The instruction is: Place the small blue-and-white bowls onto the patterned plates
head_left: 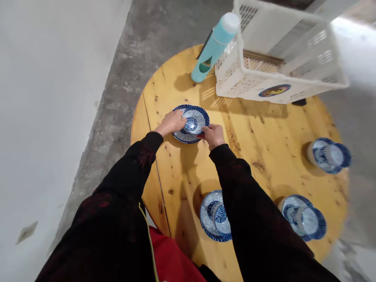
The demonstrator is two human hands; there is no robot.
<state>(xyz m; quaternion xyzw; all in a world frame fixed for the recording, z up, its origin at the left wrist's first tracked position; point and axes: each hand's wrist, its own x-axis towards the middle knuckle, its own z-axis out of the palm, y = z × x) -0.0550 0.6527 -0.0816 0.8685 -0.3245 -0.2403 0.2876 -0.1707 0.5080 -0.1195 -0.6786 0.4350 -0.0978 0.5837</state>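
Note:
Both of my hands grip a small blue-and-white saucer [199,116] over a larger blue-and-white plate [185,138] on the wooden table. My left hand [174,121] is closed at the saucer's left rim, partly in front of the plate. At the lower right rim, my right hand [214,136] pinches the saucer between thumb and fingers. The saucer sits off-centre to the right and covers part of the plate. Whether its underside touches the plate cannot be seen.
The round wooden table [241,137] also bears a white plastic crate [246,84] and a light-blue bottle [212,49] at the back. Three blue-and-white dish sets stand nearer: one [207,219] beside my right sleeve, others at right [296,201] and far right [319,150]. A white wall [53,98] is left.

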